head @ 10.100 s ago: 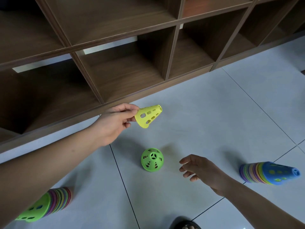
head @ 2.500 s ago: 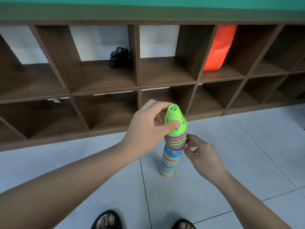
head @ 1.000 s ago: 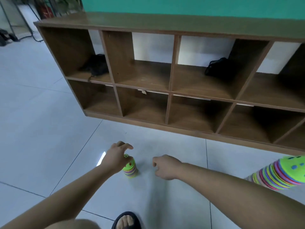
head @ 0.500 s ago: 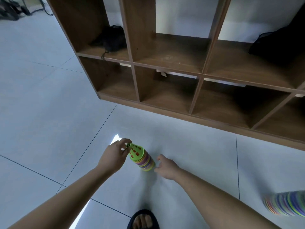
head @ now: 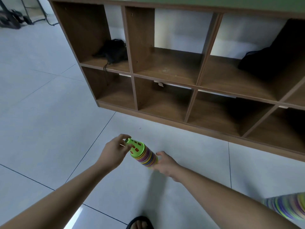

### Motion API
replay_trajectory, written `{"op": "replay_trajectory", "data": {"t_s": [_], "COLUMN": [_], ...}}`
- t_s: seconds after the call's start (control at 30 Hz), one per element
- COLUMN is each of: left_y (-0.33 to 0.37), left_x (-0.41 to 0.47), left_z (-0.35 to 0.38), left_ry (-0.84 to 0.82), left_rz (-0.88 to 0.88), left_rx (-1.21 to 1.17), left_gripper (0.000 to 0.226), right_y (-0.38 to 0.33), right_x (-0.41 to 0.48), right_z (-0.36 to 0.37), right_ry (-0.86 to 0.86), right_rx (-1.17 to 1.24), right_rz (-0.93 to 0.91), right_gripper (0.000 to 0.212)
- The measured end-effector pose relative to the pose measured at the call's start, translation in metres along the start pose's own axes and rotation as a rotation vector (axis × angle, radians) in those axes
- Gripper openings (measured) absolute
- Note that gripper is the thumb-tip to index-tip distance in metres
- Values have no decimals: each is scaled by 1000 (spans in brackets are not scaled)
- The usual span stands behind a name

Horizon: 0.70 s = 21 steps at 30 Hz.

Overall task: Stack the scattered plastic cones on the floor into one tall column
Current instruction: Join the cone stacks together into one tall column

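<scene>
**Inspector:** What is obscured?

**Assistant:** A second stack [head: 287, 207] at the right edge is blurred, cut off by the frame, and its near end lies behind the right forearm. A foot [head: 140, 223] in a dark sandal is cut off at the bottom edge. Dark gear [head: 11, 17] in the far top-left corner is too small to identify.

**Inspector:** Surroundings?

**Assistant:** A brown shelf [head: 191, 104] of open compartments stands on the tiled floor [head: 49, 129] beyond the hands. One black bag [head: 113, 52] lies in the upper left compartment, with a cord hanging over the edge. Another dark bag [head: 272, 60] sits in the third upper compartment.

**Inspector:** The task item?

**Assistant:** The stack [head: 148, 157] of coloured cones, topped by a green cone [head: 135, 147], is tilted between the two hands in front of the shelf. Its tip points up and left. Whether its wide end touches the floor cannot be told.

**Inspector:** Hands?

**Assistant:** On the left hand [head: 113, 152] the fingers are curled narrow, with forefinger and thumb pinching the green cone's tip. The right hand [head: 165, 162] has its thumb at the rim of the wide end. Its fingers are hidden behind the stack, but it appears to grip that end.
</scene>
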<state>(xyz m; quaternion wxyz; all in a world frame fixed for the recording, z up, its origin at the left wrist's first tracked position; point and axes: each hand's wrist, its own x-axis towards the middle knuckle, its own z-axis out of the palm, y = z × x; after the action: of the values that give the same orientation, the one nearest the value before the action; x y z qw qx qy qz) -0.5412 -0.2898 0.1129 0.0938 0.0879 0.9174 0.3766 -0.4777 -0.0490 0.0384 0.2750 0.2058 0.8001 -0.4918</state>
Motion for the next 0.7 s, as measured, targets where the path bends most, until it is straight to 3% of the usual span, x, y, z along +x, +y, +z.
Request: {"op": "replay_trajectory", "data": {"t_s": [0.23, 0.37, 0.53, 0.7], "left_y": [120, 203, 305, 395], "left_x": [-13, -35, -71, -107], "left_z": [-42, -63, -67, -48], "left_ry": [70, 56, -19, -106], "left_rz": [178, 271, 431, 594], "left_rx": [-111, -207, -207, -201], "left_gripper": [16, 18, 28, 30], "right_y": [-63, -82, -69, -29], "right_x": [-94, -168, -267, -358], "right_z": [-106, -160, -216, -268], "right_ry": [154, 286, 428, 555], "right_rx": [-103, -138, -48, 61], "right_rz": [-109, -168, -179, -170], "right_gripper": [106, 92, 90, 75]}}
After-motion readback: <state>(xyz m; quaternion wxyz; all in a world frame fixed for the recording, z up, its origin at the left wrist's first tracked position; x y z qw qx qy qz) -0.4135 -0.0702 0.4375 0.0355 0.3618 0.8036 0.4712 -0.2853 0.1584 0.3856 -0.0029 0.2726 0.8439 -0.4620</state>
